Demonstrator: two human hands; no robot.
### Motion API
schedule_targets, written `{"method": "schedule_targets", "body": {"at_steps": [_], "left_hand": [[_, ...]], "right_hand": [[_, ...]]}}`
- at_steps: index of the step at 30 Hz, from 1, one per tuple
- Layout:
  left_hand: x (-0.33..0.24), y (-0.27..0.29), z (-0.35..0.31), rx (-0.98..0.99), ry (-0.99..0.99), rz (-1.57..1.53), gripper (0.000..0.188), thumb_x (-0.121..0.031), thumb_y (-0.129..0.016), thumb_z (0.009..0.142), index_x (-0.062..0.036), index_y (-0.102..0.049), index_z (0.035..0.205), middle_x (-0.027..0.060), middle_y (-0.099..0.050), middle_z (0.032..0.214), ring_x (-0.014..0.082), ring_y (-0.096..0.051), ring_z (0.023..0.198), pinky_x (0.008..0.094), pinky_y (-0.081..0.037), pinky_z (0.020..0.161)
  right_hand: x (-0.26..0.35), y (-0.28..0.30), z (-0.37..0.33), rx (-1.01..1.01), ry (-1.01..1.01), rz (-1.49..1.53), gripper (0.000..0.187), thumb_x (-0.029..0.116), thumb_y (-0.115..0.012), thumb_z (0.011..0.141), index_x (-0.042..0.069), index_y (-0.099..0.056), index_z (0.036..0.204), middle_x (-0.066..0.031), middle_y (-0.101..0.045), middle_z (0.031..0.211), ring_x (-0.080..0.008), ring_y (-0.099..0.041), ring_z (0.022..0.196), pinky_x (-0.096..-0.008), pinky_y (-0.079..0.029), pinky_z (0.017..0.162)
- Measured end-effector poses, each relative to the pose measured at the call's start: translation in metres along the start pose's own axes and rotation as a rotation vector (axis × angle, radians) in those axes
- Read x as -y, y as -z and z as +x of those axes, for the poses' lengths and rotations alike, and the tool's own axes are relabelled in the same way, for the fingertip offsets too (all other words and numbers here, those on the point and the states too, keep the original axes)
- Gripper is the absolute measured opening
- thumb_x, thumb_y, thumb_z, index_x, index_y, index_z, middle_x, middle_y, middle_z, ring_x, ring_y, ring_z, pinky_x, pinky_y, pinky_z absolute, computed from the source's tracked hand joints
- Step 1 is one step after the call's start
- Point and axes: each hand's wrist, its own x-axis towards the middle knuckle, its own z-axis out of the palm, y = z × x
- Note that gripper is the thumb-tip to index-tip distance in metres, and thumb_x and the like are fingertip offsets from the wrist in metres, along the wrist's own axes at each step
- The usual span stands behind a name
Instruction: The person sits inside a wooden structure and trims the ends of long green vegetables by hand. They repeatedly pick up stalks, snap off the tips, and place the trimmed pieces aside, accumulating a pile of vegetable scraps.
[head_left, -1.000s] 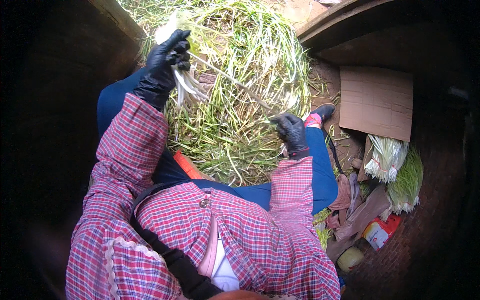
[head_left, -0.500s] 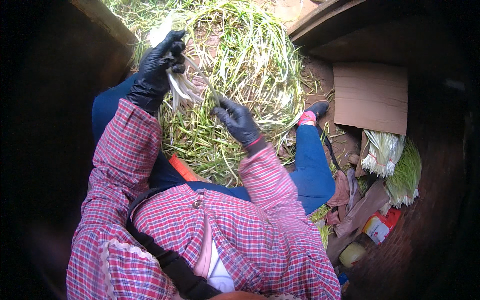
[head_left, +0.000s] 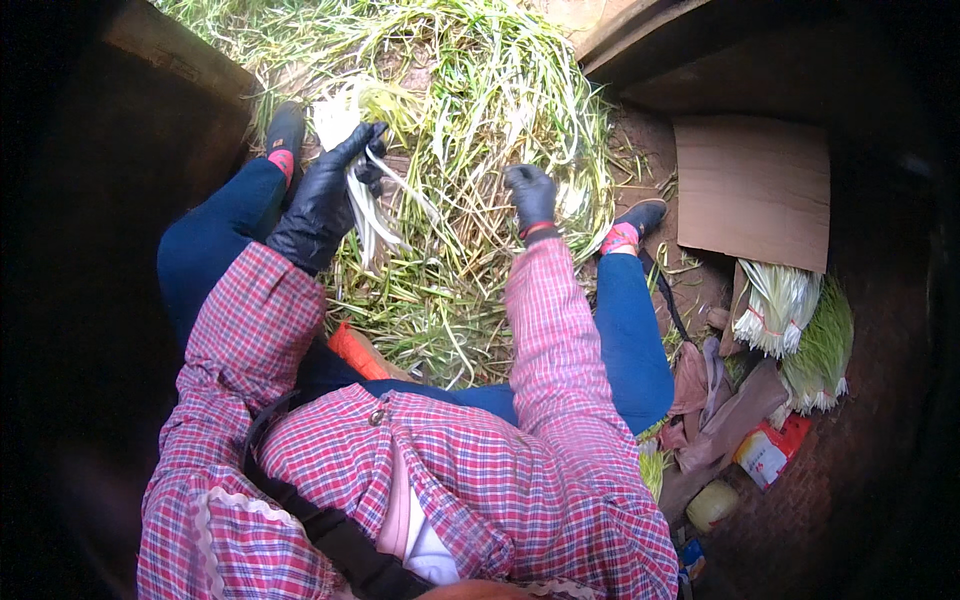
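My left hand [head_left: 345, 180], in a black glove, is closed around a small bunch of chives [head_left: 372, 222]. White stalks hang below the fist, and a pale leafy mass [head_left: 385, 103] shows beyond it. One stalk slants out from the bunch to the right. My right hand [head_left: 531, 194], also black-gloved, is held over a heap of loose green and yellowish leaves [head_left: 480, 110]. Its fingers are curled in; whatever they may hold is hidden. The two hands are well apart.
Cardboard [head_left: 752, 192] stands at the right, partly above a banded bundle of white stalks [head_left: 778, 308]. Beside that lies a green bundle [head_left: 822, 350]. Nearer are a red-and-white packet [head_left: 770, 452] and a round yellowish object [head_left: 711, 505]. My legs flank the heap.
My right hand has left the stalks at the left hand and moved right and farther out over the heap. The left hand, still gripping the chives, has dropped slightly nearer; my left leg has spread outward.
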Motion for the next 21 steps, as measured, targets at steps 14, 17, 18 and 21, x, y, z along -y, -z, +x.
{"method": "schedule_targets", "body": {"at_steps": [14,17,18,21], "left_hand": [[-0.012,-0.033,-0.034,0.093,0.134,-0.192,0.038,-0.027,-0.047,0.089,-0.0056,-0.045,0.121,-0.0056,-0.053,0.077,0.0023,-0.042,0.053,0.0237,-0.042,0.055],[-0.012,-0.034,-0.036,0.091,0.135,-0.219,0.04,-0.029,-0.046,0.09,-0.0075,-0.042,0.124,-0.0064,-0.054,0.077,0.0009,-0.041,0.049,0.0202,-0.041,0.051],[-0.012,-0.034,-0.035,0.073,0.132,-0.204,0.04,-0.029,-0.046,0.09,-0.0079,-0.042,0.124,-0.0067,-0.054,0.077,0.0008,-0.041,0.049,0.0198,-0.04,0.05],[-0.01,-0.034,-0.032,0.155,0.174,-0.251,0.041,-0.03,-0.044,0.091,-0.0085,-0.041,0.125,-0.0079,-0.055,0.077,0.0008,-0.042,0.047,0.0184,-0.039,0.047]], "right_hand": [[0.001,0.08,0.041,0.008,-0.001,0.229,0.014,0.01,-0.058,0.077,0.004,-0.062,0.088,-0.0023,-0.059,0.067,-0.0062,-0.05,0.049,-0.019,-0.039,0.044],[0.006,0.109,0.011,0.012,0.227,0.659,0.017,0.008,-0.058,0.076,0.003,-0.06,0.092,-0.0005,-0.057,0.065,-0.0037,-0.045,0.044,-0.0164,-0.037,0.041],[0.008,0.107,0.005,0.006,0.204,0.651,0.019,0.01,-0.059,0.076,0.002,-0.059,0.093,0.0008,-0.057,0.065,-0.0044,-0.047,0.046,-0.0171,-0.038,0.042],[0.019,0.086,-0.012,-0.097,-0.092,-0.005,0.02,0.006,-0.064,0.073,0.002,-0.061,0.092,0.0001,-0.06,0.07,-0.0048,-0.048,0.051,-0.0181,-0.038,0.045]]}}
